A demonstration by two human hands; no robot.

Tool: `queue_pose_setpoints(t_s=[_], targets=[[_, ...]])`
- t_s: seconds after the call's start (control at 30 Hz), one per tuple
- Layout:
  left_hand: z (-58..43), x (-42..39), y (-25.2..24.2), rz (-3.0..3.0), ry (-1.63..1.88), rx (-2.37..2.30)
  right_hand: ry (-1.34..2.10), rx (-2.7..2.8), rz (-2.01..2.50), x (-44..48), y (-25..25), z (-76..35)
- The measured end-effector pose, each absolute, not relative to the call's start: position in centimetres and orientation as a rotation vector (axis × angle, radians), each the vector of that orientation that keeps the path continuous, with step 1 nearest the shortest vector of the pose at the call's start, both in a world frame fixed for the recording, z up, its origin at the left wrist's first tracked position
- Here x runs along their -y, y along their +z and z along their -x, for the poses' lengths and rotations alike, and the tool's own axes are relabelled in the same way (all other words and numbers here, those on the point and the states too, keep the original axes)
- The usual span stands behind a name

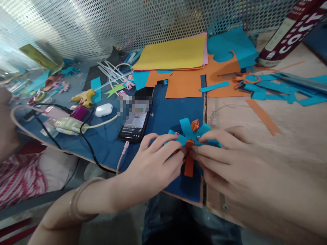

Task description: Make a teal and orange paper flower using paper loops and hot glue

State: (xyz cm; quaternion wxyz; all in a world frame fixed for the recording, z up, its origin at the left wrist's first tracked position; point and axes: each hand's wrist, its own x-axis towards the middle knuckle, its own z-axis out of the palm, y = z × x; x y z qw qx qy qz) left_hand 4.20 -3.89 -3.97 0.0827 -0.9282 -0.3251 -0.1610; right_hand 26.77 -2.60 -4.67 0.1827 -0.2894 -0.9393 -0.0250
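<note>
Both hands are at a paper flower (188,132) made of blue and orange strips, just above the table's front edge. My left hand (159,158) grips it from the left, fingertips pressed in near its middle. From the right, my right hand (224,160) pinches the flower close to the centre, its fingers curled over the blue petals. One orange strip (189,166) hangs down toward me between the hands. The fingertips hide part of the flower's middle. A phone (135,119) with a lit screen and a plugged-in cable lies left of the flower.
Yellow sheets (171,52), cut orange paper (184,85) and blue paper (227,44) lie at the back by a perforated metal screen (153,23). A dark red can (286,37) stands right. Left are a yellow glue gun (84,98), white earbud case (104,110), power strip (67,125) and another person's arm (6,126).
</note>
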Motion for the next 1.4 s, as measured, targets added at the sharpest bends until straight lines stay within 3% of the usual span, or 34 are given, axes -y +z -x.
queue_pose_setpoints(t_s=[0.23, 0.47, 0.7, 0.97, 1.4], targets=[[-5.5, 6.2, -5.5, 2.673, -0.643, 1.324, -0.079, 2.678, 0.911, 2.9, -4.5, -26.6], [-6.0, 6.5, -5.0, 2.560, -0.645, 1.386, -0.146, 2.697, 0.865, 3.0, -4.2, -26.6], [-3.9, 6.4, -3.9, 2.492, -1.067, 1.573, 0.213, 2.375, 0.902, 1.2, -3.2, -27.6], [-3.6, 8.1, -4.8, 2.461, -1.112, 1.694, 0.558, 2.473, 1.531, -4.1, -2.1, -28.5], [-3.0, 9.0, -4.6, 2.431, -1.423, 1.674, 1.385, 2.243, 1.458, -3.2, 0.8, -26.5]])
